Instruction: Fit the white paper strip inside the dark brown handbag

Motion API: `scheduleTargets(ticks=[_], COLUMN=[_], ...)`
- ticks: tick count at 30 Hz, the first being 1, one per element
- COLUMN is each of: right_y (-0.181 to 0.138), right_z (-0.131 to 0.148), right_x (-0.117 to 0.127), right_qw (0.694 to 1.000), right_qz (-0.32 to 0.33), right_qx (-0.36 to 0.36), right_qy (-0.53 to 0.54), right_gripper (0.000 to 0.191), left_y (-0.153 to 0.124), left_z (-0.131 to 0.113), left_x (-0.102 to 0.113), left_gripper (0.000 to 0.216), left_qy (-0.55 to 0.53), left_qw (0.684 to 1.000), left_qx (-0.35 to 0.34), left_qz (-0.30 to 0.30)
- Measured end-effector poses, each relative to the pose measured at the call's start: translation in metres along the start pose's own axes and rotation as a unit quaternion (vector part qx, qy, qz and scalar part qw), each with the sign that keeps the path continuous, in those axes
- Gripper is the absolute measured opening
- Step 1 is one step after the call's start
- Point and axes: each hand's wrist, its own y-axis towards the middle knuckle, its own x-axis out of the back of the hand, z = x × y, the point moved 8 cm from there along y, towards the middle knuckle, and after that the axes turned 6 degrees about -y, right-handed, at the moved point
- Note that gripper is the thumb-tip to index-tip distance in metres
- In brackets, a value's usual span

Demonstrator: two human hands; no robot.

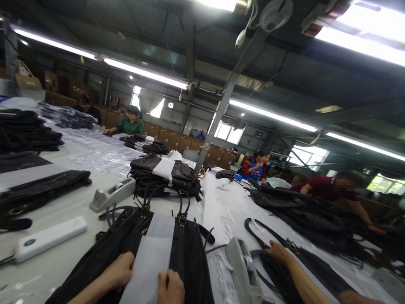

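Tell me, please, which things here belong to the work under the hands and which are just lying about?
In hand:
left hand
right hand
white paper band
dark bag

Lying about:
tape dispenser
white flat device
stack of wrapped bags
co-worker's hand

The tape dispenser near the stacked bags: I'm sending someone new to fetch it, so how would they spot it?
Start at the long pale table and find the tied stack of dark bags ahead of the person's hands. Just left of that stack lies the tape dispenser, grey and wedge-shaped. Unlike the flat white bar-shaped device nearer the left edge, it is chunky and angled.
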Motion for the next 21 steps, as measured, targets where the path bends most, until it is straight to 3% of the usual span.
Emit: scheduleTargets(ticks=[4,9,15,21], right_y=[-0.001,0.001,0.002,0.014], right_z=[0.000,0.001,-0.002,0.006], right_x=[-0.004,0.003,-0.011,-0.017], right_qw=[0.998,0.997,0.993,0.984], right_qz=[0.047,0.060,0.073,0.086], right_qx=[-0.015,-0.025,-0.035,0.002], right_qy=[-0.033,-0.049,-0.086,-0.156], right_gripper=[0.025,0.026,0.028,0.025], left_y=[0.005,0.008,0.010,0.003], left_z=[0.008,0.016,0.017,0.008], left_x=[-0.005,-0.010,-0.012,-0.001], left_gripper=[0.013,0.014,0.008,0.010], left_qy=[-0.024,-0.034,-0.018,0.019], left_qw=[0.999,0.998,0.999,1.000], left_qx=[0.029,0.047,0.019,-0.015], left_qz=[0.002,0.006,0.019,0.017])
